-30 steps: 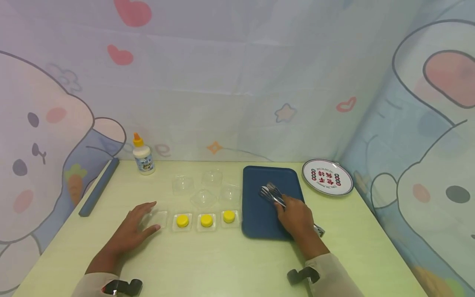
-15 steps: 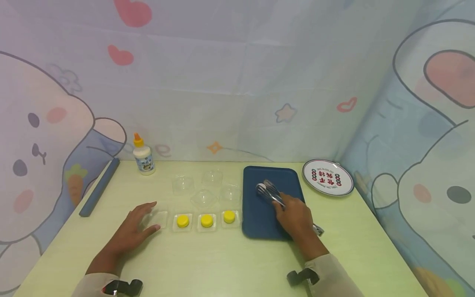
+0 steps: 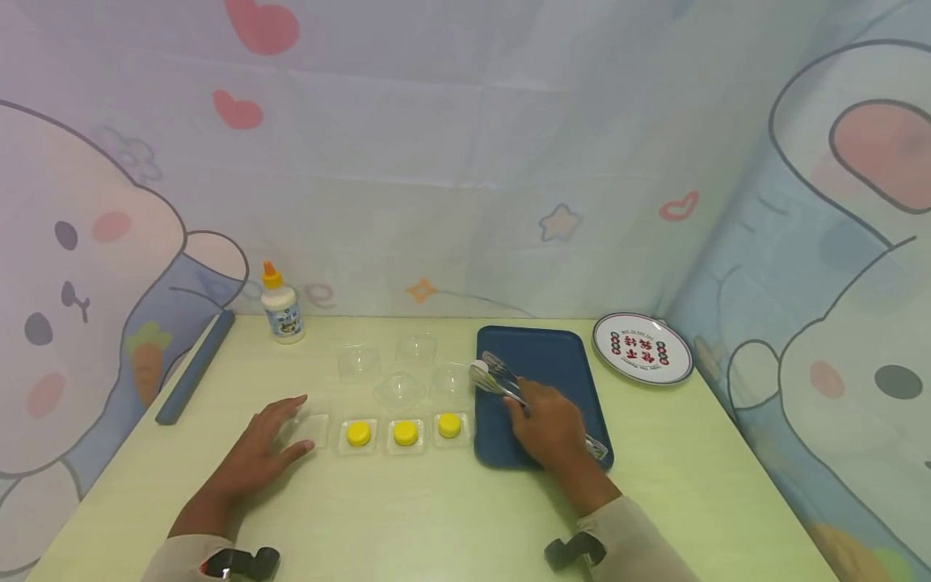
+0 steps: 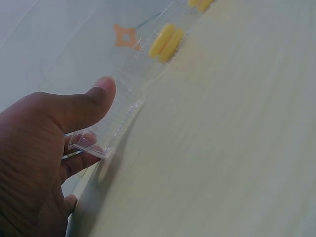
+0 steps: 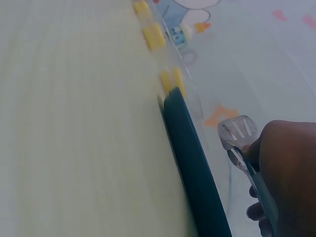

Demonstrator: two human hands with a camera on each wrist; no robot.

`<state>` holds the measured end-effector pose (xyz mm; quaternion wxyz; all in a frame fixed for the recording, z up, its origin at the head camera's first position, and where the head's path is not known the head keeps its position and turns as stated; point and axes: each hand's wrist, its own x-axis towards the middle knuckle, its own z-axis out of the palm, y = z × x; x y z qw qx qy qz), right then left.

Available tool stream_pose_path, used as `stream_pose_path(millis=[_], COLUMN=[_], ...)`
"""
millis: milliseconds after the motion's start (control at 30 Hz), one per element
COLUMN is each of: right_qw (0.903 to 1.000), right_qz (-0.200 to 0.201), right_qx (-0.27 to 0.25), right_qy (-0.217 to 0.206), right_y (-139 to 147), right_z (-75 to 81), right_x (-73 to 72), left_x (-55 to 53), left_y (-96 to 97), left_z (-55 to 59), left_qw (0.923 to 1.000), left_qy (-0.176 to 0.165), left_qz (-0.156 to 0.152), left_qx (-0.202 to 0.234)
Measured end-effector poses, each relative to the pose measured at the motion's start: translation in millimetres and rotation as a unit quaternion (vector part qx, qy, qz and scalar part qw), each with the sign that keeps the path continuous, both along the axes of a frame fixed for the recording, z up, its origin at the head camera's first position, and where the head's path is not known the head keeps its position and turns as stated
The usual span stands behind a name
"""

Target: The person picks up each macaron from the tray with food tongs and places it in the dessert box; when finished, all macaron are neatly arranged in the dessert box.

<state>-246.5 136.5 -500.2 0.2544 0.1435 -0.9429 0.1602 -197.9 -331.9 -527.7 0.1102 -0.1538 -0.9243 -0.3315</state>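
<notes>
Tongs (image 3: 502,389) have shifted left above the pale table (image 3: 378,517), cartoon cloth (image 3: 407,202) behind.

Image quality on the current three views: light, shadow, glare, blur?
Head: brightly lit, yet the clear domed plastic lids nearly vanish against the pale flat table; left wrist: dimmer, hazy, a soft shadow by the left hand and glints on the clear square plastic base; right wrist: dim, soft, the yellow round pieces lacking crisp edges.

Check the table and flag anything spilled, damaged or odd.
Nothing looks spilled or damaged. One oddity: three boxes in the row each hold a yellow macaron, but the left box, at the left hand, shows none.
</notes>
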Motion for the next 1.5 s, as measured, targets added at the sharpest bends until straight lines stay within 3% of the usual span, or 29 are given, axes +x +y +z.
stream_pose_path(millis=[167, 367, 833, 1500], right_qw=[0.9997, 0.9984, 0.9913, 0.9785], right_qz=[0.014, 0.038, 0.075, 0.129], right_qx=[0.016, 0.038, 0.091, 0.158], right_qy=[-0.015, 0.015, 0.06, 0.028], right_y=[-17.7, -40.1, -87.6, -146.9], right_z=[1.6, 6.4, 25.1, 35.7], right_x=[2.8, 5.0, 12.4, 18.4], left_x=[1.2, 2.1, -0.1, -2.1], left_y=[1.9, 3.6, 1.2, -0.4], left_z=[1.6, 3.8, -0.7, -2.1], left_qw=[0.9998, 0.9988, 0.9992, 0.9994], left_qy=[-0.019, -0.044, -0.038, -0.032], left_qz=[0.003, 0.011, 0.01, 0.013], left_qx=[0.006, 0.016, 0.013, 0.005])
